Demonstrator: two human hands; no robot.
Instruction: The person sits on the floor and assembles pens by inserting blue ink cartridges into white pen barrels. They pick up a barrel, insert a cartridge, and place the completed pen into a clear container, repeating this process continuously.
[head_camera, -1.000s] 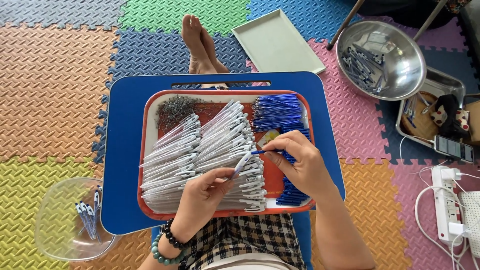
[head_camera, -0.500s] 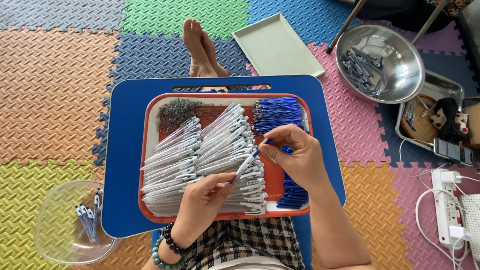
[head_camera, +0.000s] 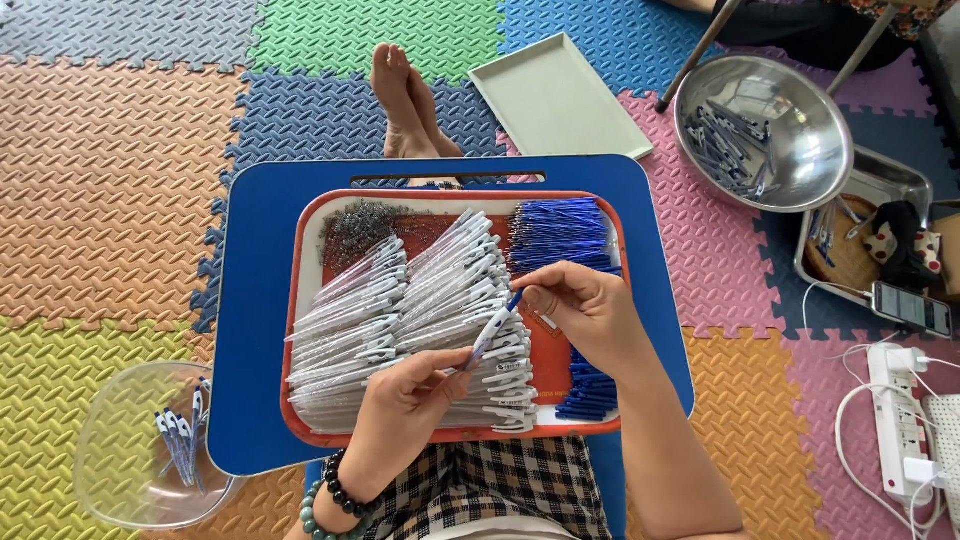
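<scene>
While both hands meet over the tray, the head view reads as follows.

Head view, left hand: the left hand (head_camera: 405, 400) pinches the lower end of a white plastic pen barrel (head_camera: 488, 334), which slants up toward 1 o'clock.
Head view, right hand: the right hand (head_camera: 580, 312) closes its fingertips on a thin blue ink refill (head_camera: 515, 299) at the barrel's upper mouth.
Head view, tray: the pen barrel is held just above the red-rimmed rectangular tray (head_camera: 308, 300), which sits on a blue plastic lap bench (head_camera: 255, 300).
Head view, stock: rows of white pen barrels (head_camera: 400, 310) fill the tray's middle; a bundle of blue refills (head_camera: 560, 225) lies at 1 o'clock, a dark heap of small springs (head_camera: 350, 222) at 11 o'clock.
Head view, surroundings: a clear plastic bowl with a few finished pens (head_camera: 150, 460) lies at 8 o'clock on the foam floor mat; a steel bowl (head_camera: 765, 130) at 2 o'clock.
Doing it well: judging by the grip, keeping refill and barrel in one line and the barrel steady should let it slide in cleanly.
Change: against half a second ago, the right hand sits closer to the barrel, with the refill at its mouth.
</scene>
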